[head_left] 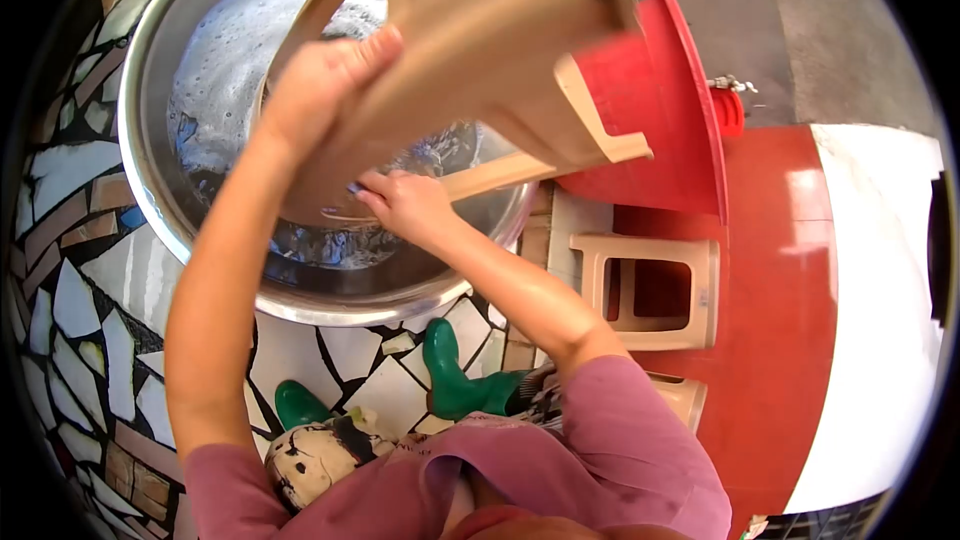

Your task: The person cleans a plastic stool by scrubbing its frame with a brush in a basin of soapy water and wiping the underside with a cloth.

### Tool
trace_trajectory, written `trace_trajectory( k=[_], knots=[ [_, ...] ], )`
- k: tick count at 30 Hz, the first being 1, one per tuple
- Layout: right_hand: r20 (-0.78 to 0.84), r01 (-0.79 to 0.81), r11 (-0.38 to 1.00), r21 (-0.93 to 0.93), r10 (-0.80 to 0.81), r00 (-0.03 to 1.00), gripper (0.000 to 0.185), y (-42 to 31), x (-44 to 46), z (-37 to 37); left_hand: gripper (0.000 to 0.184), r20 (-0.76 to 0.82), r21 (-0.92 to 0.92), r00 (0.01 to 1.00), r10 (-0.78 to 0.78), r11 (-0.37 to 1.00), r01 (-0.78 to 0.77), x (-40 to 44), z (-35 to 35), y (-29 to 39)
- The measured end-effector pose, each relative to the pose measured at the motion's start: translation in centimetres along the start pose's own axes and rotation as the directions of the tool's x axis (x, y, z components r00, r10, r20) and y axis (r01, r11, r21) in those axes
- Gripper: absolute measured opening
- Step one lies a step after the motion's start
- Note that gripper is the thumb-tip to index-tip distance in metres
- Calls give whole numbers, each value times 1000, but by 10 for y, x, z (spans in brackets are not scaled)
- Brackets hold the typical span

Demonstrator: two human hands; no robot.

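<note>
A tan plastic stool (480, 50) is tilted over a large round metal tub (400, 308) of soapy water (230, 50). My left hand (325, 90) grips the stool's side, the thumb lying on its surface. Lower down, my right hand (405, 205) is closed near the stool's lower edge, at the inner end of one leg; a small bluish bit shows at its fingertips, too small to make out. Part of the stool is blurred.
Right of the tub are a red plastic basin (650, 110) and a tan stool (650, 337) on a red floor (770, 340), with part of another below. Green boots (460, 380) stand on mosaic tiles (345, 360). A small red container (730, 112) is beyond the basin.
</note>
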State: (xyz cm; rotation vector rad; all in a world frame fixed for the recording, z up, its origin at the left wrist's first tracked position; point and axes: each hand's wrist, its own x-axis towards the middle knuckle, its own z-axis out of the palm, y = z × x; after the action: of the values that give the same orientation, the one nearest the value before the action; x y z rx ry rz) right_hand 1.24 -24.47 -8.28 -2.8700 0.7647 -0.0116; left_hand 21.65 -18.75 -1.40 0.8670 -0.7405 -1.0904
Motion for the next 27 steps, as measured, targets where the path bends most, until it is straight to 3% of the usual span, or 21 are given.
trace_trajectory(
  k=[4,6,8,10,11,13,14,15,16,17,18,19,20,21,22,23,24,25,27],
  knots=[
    [-37,35,993,-117,-40,999,39,-17,-34,-77,63,-98,74,994,-49,996,56,43,-34,15],
    [25,102,985,-140,-100,995,38,-17,-54,-100,67,-307,282,944,119,959,-29,49,-47,16],
    [49,89,977,-196,-81,996,37,-12,-75,-122,67,-454,341,843,288,931,-134,51,-67,-14],
    [228,131,973,-193,-85,970,36,5,-97,-136,62,-590,394,783,199,917,65,29,-83,-33],
    [240,101,979,-180,-56,969,36,16,-109,-141,59,-597,295,793,116,952,82,28,-105,-63],
    [293,13,984,-180,41,955,36,38,-130,-151,52,-720,165,692,-51,956,242,20,-133,-123],
    [282,-83,987,-135,118,952,37,50,-142,-154,49,-678,-45,692,-248,954,298,7,-135,-132],
    [287,-215,974,-69,225,931,40,66,-154,-156,45,-686,-187,553,-473,849,494,-6,-122,-120],
    [272,-355,933,49,330,904,45,85,-169,-153,40,-698,-198,507,-506,816,543,-8,-127,-137],
    [241,-482,858,177,437,867,48,101,-184,-149,33,-649,-36,618,-443,830,557,-12,-131,-163],
    [212,-581,723,374,543,812,51,116,-198,-141,29,-555,285,708,-437,700,655,-14,-111,-152],
    [288,-693,543,475,648,705,56,126,-214,-141,27,-451,593,786,-422,516,618,-17,-90,-141],
    [381,-769,335,545,718,583,61,135,-226,-136,33,-328,834,923,-203,397,384,-13,-100,-180],
    [353,-764,303,570,749,561,68,141,-236,-122,35,-247,943,888,-388,113,312,-9,-78,-154],
    [325,-756,274,594,778,538,76,150,-252,-102,40,-219,975,795,-566,-155,158,-6,-51,-124],
    [339,-760,188,622,810,478,85,163,-265,-75,41,-235,964,739,-632,-247,95,-3,-47,-130],
    [196,-670,309,675,800,567,81,227,-312,7,42,-263,942,680,-684,-334,28,-2,-44,-142],
    [334,-811,213,545,832,443,77,210,-304,2,40,-293,921,602,-743,-389,-32,-1,-50,-156],
    [326,-826,109,553,884,335,73,233,-330,74,40,-419,873,563,-713,-486,36,-11,-46,-167]
  ],
)
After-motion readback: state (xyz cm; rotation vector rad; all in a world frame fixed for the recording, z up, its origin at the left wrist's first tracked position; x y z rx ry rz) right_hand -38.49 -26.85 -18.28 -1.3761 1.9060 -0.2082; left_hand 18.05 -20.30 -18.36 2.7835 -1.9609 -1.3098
